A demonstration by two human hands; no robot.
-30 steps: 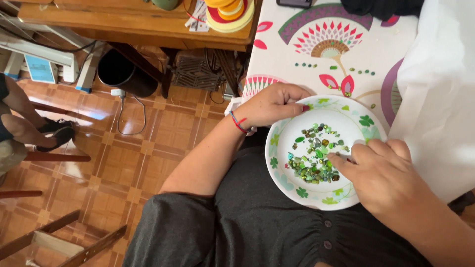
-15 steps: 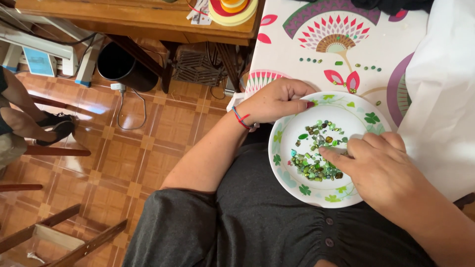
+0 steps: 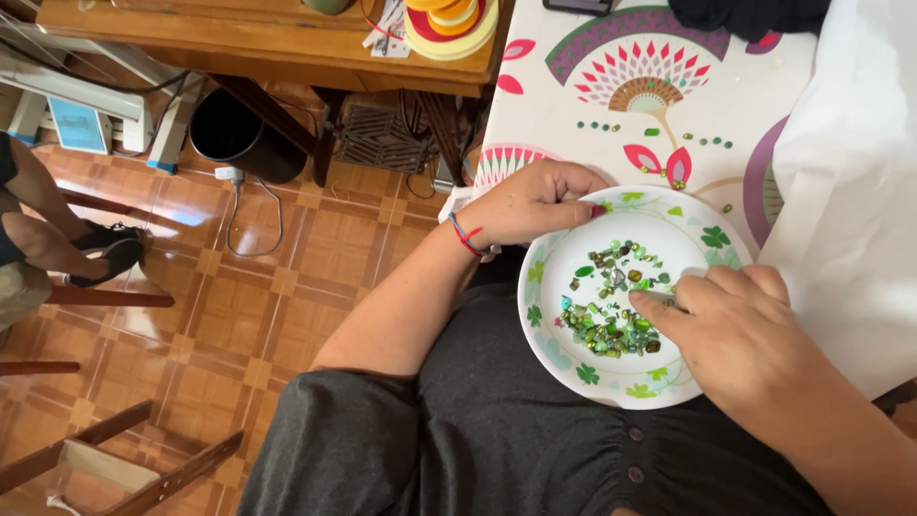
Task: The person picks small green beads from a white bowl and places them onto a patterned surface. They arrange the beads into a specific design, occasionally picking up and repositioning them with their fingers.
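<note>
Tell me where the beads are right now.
In the head view, the beads lie piled in the plate at centre right, between the left hand on its rim and the right hand.

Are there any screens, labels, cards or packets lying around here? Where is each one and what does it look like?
Dark phone-like slab: top edge of the flowered tablecloth, flat, black, mostly cut off.
Small printed cards: on the wooden table beside the stacked coloured rings, pale with red marks.
Blue panel: on the white frame at far left, upright, rectangular, light blue.
No packets or signs show near the plate of beads.
</note>
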